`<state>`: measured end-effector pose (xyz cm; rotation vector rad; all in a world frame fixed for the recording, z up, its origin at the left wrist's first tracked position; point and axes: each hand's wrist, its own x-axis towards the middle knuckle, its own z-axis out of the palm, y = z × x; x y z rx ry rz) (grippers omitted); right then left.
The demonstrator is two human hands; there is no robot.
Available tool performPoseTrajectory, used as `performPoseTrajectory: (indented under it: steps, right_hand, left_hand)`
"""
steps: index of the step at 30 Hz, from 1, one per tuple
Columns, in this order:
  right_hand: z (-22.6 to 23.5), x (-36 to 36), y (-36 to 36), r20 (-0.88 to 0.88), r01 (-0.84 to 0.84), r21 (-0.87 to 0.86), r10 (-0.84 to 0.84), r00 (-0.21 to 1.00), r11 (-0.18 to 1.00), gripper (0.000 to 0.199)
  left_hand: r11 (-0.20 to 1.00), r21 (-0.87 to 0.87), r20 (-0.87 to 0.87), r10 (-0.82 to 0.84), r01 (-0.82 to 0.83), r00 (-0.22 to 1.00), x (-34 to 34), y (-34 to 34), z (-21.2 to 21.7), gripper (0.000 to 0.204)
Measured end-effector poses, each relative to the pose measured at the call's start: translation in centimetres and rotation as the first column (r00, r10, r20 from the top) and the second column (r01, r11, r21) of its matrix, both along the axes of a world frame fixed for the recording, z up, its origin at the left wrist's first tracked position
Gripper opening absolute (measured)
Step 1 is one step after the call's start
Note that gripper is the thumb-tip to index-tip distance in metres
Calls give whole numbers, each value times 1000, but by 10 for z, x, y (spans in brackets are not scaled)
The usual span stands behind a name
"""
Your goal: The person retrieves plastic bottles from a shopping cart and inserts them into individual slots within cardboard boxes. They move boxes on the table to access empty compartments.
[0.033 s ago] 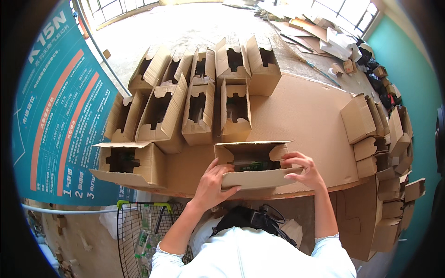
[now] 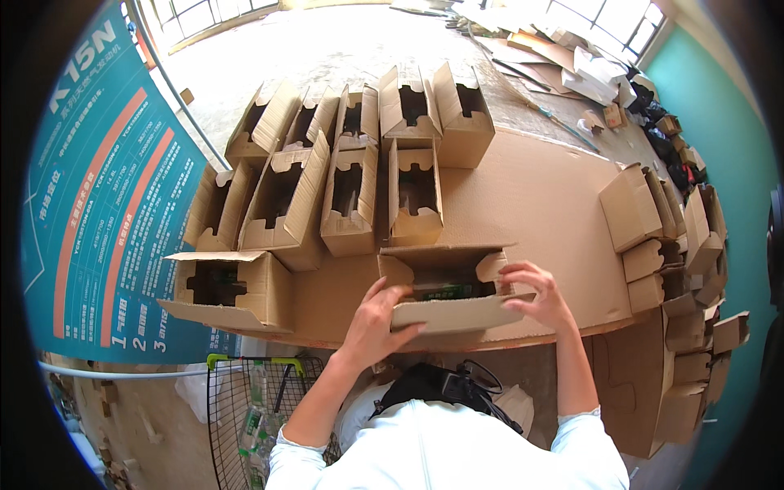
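A brown cardboard box (image 2: pixel 457 314) with its top open lies at the table's near edge, in front of me. Inside it, a green-labelled item (image 2: pixel 443 291) partly shows; its kind is hard to make out. My left hand (image 2: pixel 377 314) grips the box's left end, fingers over the near flap and thumb below along its outside. At the right end, my right hand (image 2: pixel 539 298) holds the near flap's corner, its fingers curled over the side flap and its thumb on the outer face. Another open box (image 2: pixel 273 294) stands to the left.
Several open cardboard boxes (image 2: pixel 351 237) stand in rows behind, on the cardboard-covered table (image 2: pixel 531 204). More boxes (image 2: pixel 633 216) are stacked at the right. A wire cart (image 2: pixel 224 416) with plastic bottles stands below left, beside a blue-green banner (image 2: pixel 106 204).
My right hand has shifted very slightly on the right end of the box, and the box's far flap sits a touch higher. My left hand stays in place.
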<state>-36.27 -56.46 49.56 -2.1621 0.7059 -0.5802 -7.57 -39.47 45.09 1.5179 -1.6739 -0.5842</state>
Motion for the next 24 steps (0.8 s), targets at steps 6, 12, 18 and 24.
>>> performPoseTrajectory:
  steps: [6,12,18,24]
  right_hand:
    - [14,34,-6,-188,77,-585,-227,956,807,94]
    - [-31,23,-11,-316,-230,-479,79,946,847,80]
    - [-2,18,46,-605,-106,-336,-129,785,936,101]
    - [-40,9,70,-633,-87,-523,-319,706,848,101]
  left_hand:
    - [912,-284,381,390,-296,838,2,-16,27,95]
    - [985,-153,452,-4,82,892,20,-23,7,51]
    - [957,184,462,-287,226,839,38,-30,32,102]
    - [859,382,504,-503,342,702,42,-48,44,117]
